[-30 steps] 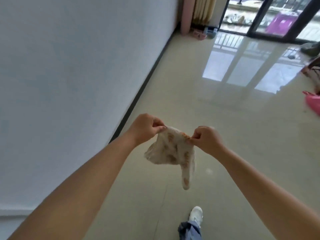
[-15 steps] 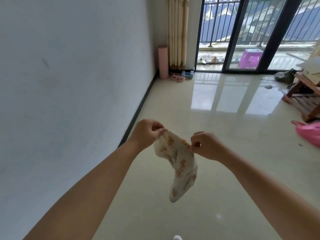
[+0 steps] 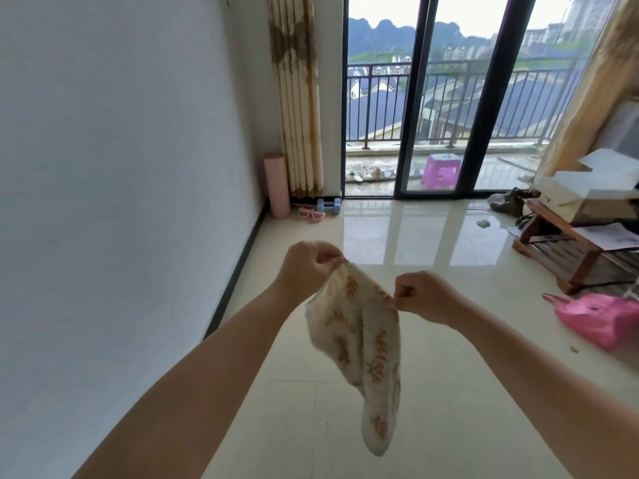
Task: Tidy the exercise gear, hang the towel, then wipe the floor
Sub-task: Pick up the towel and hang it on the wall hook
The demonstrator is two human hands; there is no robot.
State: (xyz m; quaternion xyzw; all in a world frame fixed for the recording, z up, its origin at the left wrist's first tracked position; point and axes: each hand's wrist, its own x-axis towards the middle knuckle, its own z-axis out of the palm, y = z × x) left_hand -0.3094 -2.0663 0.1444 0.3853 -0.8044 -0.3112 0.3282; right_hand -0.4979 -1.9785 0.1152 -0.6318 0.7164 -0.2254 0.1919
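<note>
A small white towel (image 3: 363, 344) with orange-brown prints hangs in front of me above the glossy tiled floor (image 3: 432, 375). My left hand (image 3: 307, 267) pinches its upper left corner, and my right hand (image 3: 423, 293) pinches the upper edge a short way to the right. The towel's lower end droops free between my forearms. Far ahead in the left corner a rolled pink mat (image 3: 276, 184) stands upright against the wall, with blue dumbbells (image 3: 328, 205) and a pink hand gripper (image 3: 309, 213) on the floor beside it.
A white wall (image 3: 121, 202) with a dark skirting runs along my left. Sliding glass doors (image 3: 449, 98) open to a balcony with a purple stool (image 3: 442, 171). At right stand a low wooden bench (image 3: 567, 247) with boxes and a pink plastic bag (image 3: 608, 319).
The view has tilted up from the floor toward the balcony doors. Both hands kept their pinch on the towel, which now hangs longer and more unfolded.
</note>
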